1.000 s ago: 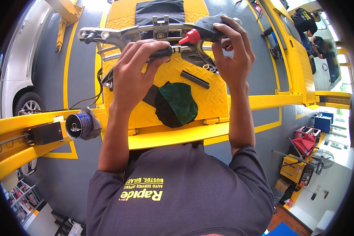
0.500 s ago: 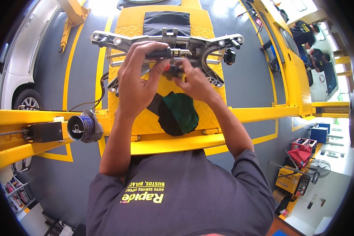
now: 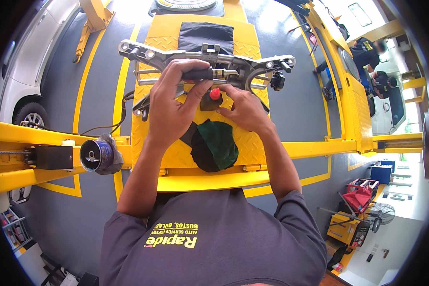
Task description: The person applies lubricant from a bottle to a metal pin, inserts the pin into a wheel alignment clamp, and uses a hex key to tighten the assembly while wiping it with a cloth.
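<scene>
Left hand grips one rod, right hand holds one red-tipped bottle

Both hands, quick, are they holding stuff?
Left hand: closed, holding a black and silver rod.
Right hand: curled by black bottle; can't tell if gripping.

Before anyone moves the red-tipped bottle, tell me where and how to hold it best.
Take the bottle by its dark body, coming from the right. The body is wider than the narrow red tip, which points roughly upward, so it likely gives the surer hold. The right grip is beside it; the left grip, holding a black rod, crowds the left.
</scene>
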`<state>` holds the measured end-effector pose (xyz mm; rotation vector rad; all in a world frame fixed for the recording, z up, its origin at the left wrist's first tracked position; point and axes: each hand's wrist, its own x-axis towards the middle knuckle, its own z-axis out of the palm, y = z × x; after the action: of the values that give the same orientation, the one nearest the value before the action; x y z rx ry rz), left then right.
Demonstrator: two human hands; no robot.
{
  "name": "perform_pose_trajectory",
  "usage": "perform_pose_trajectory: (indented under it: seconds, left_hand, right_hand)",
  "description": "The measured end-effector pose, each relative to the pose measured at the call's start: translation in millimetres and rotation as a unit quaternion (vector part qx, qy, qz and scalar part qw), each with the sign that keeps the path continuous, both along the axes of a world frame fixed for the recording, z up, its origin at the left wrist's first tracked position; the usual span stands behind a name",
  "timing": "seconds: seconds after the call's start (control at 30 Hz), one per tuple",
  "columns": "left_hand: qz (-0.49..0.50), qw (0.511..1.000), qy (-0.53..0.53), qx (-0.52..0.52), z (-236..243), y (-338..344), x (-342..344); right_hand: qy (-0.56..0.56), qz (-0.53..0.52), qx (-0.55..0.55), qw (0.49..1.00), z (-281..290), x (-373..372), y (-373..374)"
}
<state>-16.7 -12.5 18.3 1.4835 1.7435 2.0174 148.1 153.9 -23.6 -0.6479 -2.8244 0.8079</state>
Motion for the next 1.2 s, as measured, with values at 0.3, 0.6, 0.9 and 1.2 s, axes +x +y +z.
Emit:
perform_pose_trajectory:
  seconds: [0.3, 0.6, 0.9, 1.2]
  left_hand:
    - [0.008, 0.997, 0.063, -0.033, 2, 1, 5]
    - [0.005, 0.996, 0.063, -0.059, -2, 4, 8]
    - [-0.005, 0.997, 0.042, -0.064, 1, 1, 8]
    - [-0.014, 0.996, 0.087, -0.033, 4, 2, 10]
  right_hand:
    - [0.335, -0.05, 0.088, 0.937, 45, 20, 1]
    - [0.316, 0.03, 0.168, 0.933, 34, 17, -4]
    - [0.305, 0.039, 0.294, 0.905, 31, 17, -1]
    - [0.33, 0.039, -0.058, 0.941, 35, 11, -13]
